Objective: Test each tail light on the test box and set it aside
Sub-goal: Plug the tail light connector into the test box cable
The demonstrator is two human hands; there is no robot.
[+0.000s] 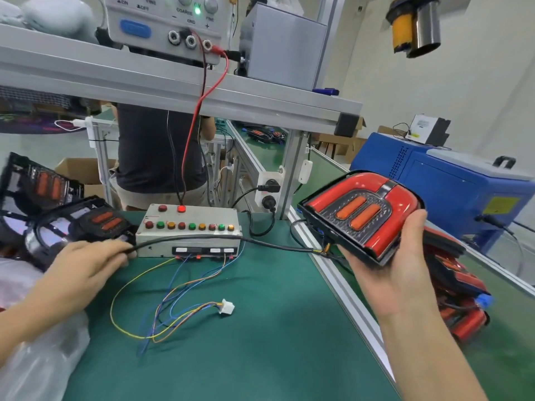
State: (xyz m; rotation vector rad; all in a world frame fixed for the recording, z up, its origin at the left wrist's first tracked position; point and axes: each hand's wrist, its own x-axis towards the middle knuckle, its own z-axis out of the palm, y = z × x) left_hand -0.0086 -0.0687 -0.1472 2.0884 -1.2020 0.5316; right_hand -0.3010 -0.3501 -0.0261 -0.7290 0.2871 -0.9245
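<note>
My right hand (388,264) grips the red tail light (364,212); my left hand (86,261) pinches its black cable (202,240) (by the test box (188,230)).

Left grip (86,263) pinching, right grip (396,270) cupped, fingers curled

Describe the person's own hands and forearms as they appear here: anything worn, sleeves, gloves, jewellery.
Both are bare. The left hand and right hand wear no gloves, and no rings or watch show. Both forearms are uncovered right to the frame's edge, with no sleeve, cuff or wrist strap in view.
</note>
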